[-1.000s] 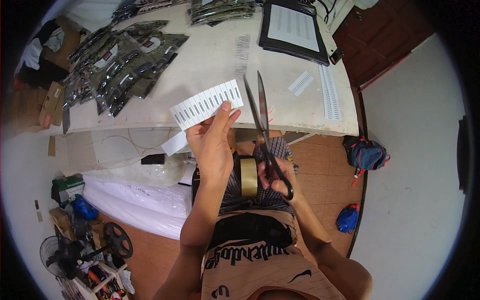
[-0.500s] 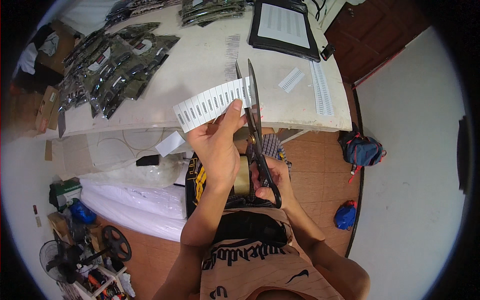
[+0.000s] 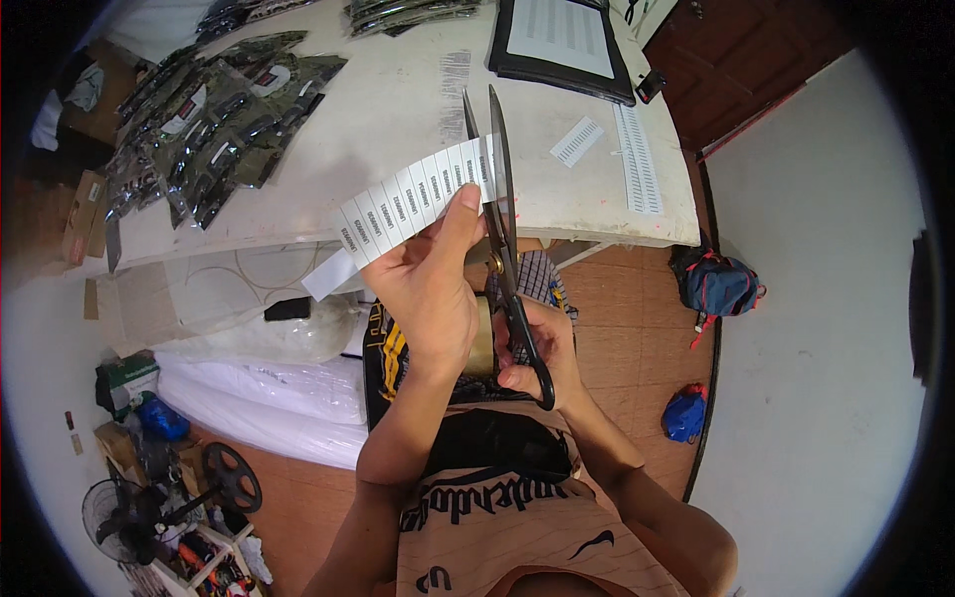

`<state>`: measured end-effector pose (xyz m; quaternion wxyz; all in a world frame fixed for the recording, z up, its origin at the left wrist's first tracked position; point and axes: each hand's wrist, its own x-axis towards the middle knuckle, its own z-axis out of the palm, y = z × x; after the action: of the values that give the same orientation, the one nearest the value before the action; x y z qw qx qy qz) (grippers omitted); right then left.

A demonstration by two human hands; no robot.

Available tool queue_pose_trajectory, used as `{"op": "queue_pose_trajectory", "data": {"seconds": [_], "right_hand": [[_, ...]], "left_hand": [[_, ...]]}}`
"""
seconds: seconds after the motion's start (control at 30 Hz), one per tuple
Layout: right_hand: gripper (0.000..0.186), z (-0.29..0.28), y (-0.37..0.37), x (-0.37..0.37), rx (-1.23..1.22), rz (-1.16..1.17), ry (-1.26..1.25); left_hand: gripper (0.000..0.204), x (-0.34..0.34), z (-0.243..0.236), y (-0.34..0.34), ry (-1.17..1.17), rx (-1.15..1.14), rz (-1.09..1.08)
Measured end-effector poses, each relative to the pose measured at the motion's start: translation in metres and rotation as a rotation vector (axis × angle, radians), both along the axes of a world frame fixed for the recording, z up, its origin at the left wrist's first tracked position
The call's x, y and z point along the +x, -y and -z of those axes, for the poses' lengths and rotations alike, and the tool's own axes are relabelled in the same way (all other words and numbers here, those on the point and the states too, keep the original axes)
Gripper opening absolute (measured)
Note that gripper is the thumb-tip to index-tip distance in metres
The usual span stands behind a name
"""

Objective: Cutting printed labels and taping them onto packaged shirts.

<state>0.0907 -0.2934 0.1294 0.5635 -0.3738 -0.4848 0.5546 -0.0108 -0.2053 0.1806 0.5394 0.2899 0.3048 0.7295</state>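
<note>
My left hand (image 3: 428, 289) pinches a white paper strip (image 3: 403, 207) between thumb and fingers. Thin lines divide this strip into several narrow labels with small print. A blank white tail of paper (image 3: 331, 274) hangs below its left end. My right hand (image 3: 547, 353) grips black-handled scissors (image 3: 517, 310), tips pointing away from me. Their blades stand apart, with the right end of the strip between them, just beyond my left thumb. Part of my right hand's fingers is hidden behind the handles. Both hands are held in front of the table's near edge.
On the white table (image 3: 567, 214) lie bagged dark garments (image 3: 219, 129) at left, a black folder with a printed sheet (image 3: 562, 40), a short label strip (image 3: 577, 141) and a long label sheet (image 3: 637, 159). A backpack (image 3: 721, 287) rests on the floor at right.
The whole view has shifted slightly. The strip tilts a little more, and its blank tail has swung up closer to it. Both hands keep their hold, and the scissors still straddle the strip's right end.
</note>
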Motion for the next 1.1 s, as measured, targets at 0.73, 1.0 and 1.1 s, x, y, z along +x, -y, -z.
{"op": "queue_pose_trajectory", "data": {"seconds": [0.73,1.0,1.1], "right_hand": [[0.046,-0.0017,-0.0007,-0.0022,-0.004,0.01,-0.01],[0.043,-0.0012,-0.0004,-0.0019,-0.003,0.012,-0.012],[0.043,-0.0009,-0.0005,-0.0004,0.01,0.013,0.016]], "left_hand": [[0.013,-0.0013,0.0011,-0.0001,-0.022,0.025,-0.004],[0.012,-0.0007,0.0002,-0.0003,-0.011,0.025,-0.002],[0.012,-0.0008,-0.0014,0.0001,-0.011,0.033,0.006]]}}
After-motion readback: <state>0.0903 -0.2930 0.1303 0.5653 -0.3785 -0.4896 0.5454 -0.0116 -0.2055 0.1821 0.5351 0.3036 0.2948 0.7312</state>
